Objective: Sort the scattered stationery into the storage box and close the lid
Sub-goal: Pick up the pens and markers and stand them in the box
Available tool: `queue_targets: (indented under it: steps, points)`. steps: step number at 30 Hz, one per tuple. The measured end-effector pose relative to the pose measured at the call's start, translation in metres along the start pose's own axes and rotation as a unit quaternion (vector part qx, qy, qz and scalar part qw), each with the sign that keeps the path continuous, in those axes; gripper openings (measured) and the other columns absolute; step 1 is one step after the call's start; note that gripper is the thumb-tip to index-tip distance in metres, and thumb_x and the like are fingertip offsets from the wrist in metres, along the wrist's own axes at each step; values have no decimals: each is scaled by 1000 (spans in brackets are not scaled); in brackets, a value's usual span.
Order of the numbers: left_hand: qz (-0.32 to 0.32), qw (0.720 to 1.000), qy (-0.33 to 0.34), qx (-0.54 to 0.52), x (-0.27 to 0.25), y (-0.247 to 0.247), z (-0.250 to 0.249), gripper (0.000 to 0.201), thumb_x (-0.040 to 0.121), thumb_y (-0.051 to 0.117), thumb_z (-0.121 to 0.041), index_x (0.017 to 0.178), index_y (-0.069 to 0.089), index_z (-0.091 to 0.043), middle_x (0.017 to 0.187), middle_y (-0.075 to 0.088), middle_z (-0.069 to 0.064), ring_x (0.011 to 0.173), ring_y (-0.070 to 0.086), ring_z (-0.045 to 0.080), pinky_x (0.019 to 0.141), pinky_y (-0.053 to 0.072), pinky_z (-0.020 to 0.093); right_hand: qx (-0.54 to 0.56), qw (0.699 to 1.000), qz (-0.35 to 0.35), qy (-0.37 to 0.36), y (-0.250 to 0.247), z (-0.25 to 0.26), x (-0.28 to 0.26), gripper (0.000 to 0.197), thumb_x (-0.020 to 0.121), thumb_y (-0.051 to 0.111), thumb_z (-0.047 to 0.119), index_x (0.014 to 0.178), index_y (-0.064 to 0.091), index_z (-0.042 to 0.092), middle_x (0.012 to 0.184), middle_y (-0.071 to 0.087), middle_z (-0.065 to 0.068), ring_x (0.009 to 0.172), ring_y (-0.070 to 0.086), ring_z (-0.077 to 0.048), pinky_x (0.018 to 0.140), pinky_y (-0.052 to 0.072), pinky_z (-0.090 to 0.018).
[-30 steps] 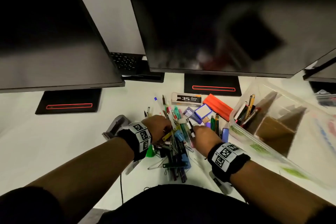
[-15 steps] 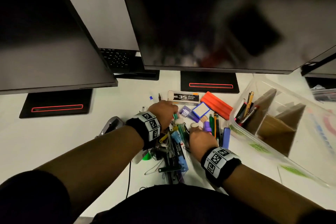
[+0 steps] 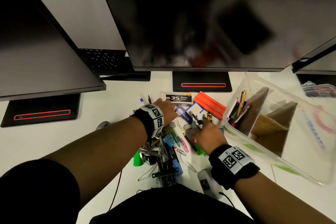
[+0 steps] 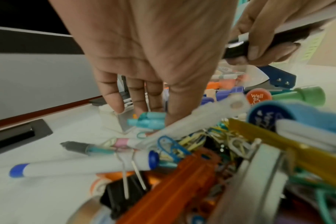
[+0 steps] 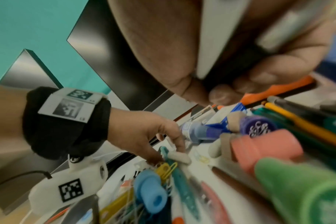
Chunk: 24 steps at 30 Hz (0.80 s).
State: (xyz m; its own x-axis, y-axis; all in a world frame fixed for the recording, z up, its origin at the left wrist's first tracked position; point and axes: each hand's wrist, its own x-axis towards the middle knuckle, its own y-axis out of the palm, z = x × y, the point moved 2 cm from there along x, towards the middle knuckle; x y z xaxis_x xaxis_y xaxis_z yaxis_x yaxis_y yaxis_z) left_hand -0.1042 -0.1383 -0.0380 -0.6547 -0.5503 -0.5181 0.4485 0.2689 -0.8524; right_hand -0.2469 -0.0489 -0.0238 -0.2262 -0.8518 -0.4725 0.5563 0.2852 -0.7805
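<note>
A heap of pens, markers and clips [image 3: 163, 151] lies on the white desk in front of me. My left hand [image 3: 169, 111] reaches to its far side beside the staples box [image 3: 179, 98], with straight fingers [image 4: 140, 104] touching a teal pen cap [image 4: 150, 121]. My right hand [image 3: 201, 125] grips a dark and silver pen-like tool [image 3: 194, 120] just above the heap; the same black and white tool [image 4: 240, 48] shows in the left wrist view. The clear storage box [image 3: 258, 148] stands open at the right, with cardboard dividers and several pens [image 3: 238, 109] in its left compartment.
Dark monitors [image 3: 200, 23] overhang the back of the desk, their black bases [image 3: 201, 82] just behind the heap. An orange block [image 3: 210, 104] lies between the staples box and the storage box. Another clear plastic piece [image 3: 318, 89] sits far right, a grey stapler [image 3: 102, 125] left.
My left hand has moved forward across the heap toward the staples box. My right hand has closed on the dark pen-like tool and shifted right, toward the storage box.
</note>
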Motion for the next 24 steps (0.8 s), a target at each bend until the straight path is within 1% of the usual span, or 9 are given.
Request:
queue_targets:
  steps: [3, 5, 8, 9, 11, 13, 16, 19, 24]
  points:
    - [32, 999, 16, 10, 3, -3, 1, 28, 91, 54, -22, 118, 49, -16, 119, 56, 8, 114, 50, 29, 93, 40, 41, -19, 999, -33, 27, -9, -3, 2, 31, 94, 44, 14, 120, 40, -2, 119, 59, -24, 110, 57, -36, 86, 45, -36]
    - [47, 999, 19, 9, 4, -4, 1, 24, 89, 56, -21, 112, 52, -16, 115, 58, 8, 110, 54, 28, 92, 41, 41, -32, 999, 0, 40, -12, 0, 3, 30, 93, 44, 8, 121, 39, -2, 123, 52, -20, 113, 53, -32, 93, 43, -34]
    - [62, 998, 27, 15, 7, 0, 2, 27, 87, 57, -23, 113, 52, -18, 114, 58, 8, 110, 55, 28, 91, 42, 40, 1, 999, 36, 36, -7, 5, 11, 17, 94, 43, 14, 107, 51, 7, 100, 56, -5, 98, 59, -26, 94, 50, -37]
    - [68, 997, 26, 18, 7, 1, 3, 27, 88, 56, -24, 114, 52, -19, 114, 59, 8, 110, 55, 28, 91, 43, 40, -14, 998, 32, 50, -2, 3, 17, 24, 94, 43, 19, 112, 50, 4, 101, 56, -5, 101, 60, -27, 92, 52, -39]
    - [63, 997, 26, 36, 8, 5, 5, 27, 91, 49, -26, 116, 55, -17, 117, 60, 9, 112, 54, 29, 95, 41, 40, -51, 994, 19, 95, 1, 3, 23, 38, 94, 45, 20, 125, 38, -2, 122, 51, -14, 116, 52, -30, 92, 49, -36]
    - [66, 996, 43, 51, 8, 8, 4, 32, 95, 39, -25, 116, 58, -11, 121, 60, 10, 115, 53, 29, 99, 37, 40, -58, 994, 3, 96, 3, 3, 27, 37, 97, 40, 13, 129, 33, -5, 131, 44, -18, 122, 47, -30, 95, 45, -33]
    - [59, 996, 60, 41, 4, 12, 1, 24, 95, 41, -20, 112, 57, -15, 116, 60, 8, 110, 56, 28, 91, 42, 37, -61, 992, 13, 112, 7, 0, 31, 33, 95, 42, 11, 124, 35, -3, 130, 49, -20, 121, 51, -31, 95, 45, -34]
    - [71, 997, 39, 6, 0, 19, -1, 30, 94, 46, -20, 123, 52, -21, 123, 56, 7, 117, 51, 29, 94, 41, 40, -56, 991, 20, 117, 12, -2, 33, 30, 94, 43, 13, 120, 39, -3, 127, 55, -21, 118, 55, -32, 93, 46, -35]
    - [43, 998, 34, -7, -3, 20, -3, 28, 93, 48, -16, 120, 53, -15, 123, 54, 10, 116, 51, 29, 92, 43, 40, -55, 995, 16, 79, 15, 1, 34, 36, 95, 45, 18, 122, 39, -5, 124, 59, -17, 114, 59, -28, 91, 47, -32]
